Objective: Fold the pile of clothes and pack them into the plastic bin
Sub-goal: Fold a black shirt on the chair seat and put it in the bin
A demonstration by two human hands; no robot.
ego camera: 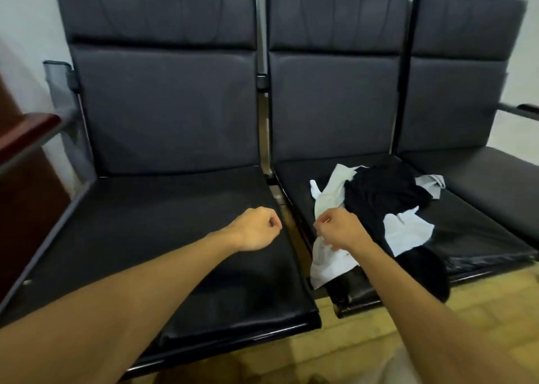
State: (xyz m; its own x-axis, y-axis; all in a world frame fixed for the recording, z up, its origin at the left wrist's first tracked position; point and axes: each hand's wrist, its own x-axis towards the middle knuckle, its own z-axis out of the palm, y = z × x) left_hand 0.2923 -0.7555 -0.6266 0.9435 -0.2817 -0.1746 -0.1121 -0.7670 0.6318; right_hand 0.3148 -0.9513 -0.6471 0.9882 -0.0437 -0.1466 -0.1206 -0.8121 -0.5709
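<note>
Black and white clothes (382,194), limp and light, lie heaped right of centre on the middle seat (472,235), likely best pinched at a hem; left hand (256,227) is an empty fist, right hand (338,227) curls at the white edge, hold unclear.

**Three-seat surface carrying one heap of clothes**

The surface (163,223) is a row of three dark padded seats joined side by side, standing on a yellowish floor (364,340). The left fingers (271,223) are above the left seat's right edge. The pile of clothes (373,208) lies on the middle seat, beyond and right of the right fingers (322,223). A white garment (326,261) runs beneath those fingers and droops over the seat's front edge. A black garment (388,185) lies farther right, and a grey piece (431,184) farthest.
</note>
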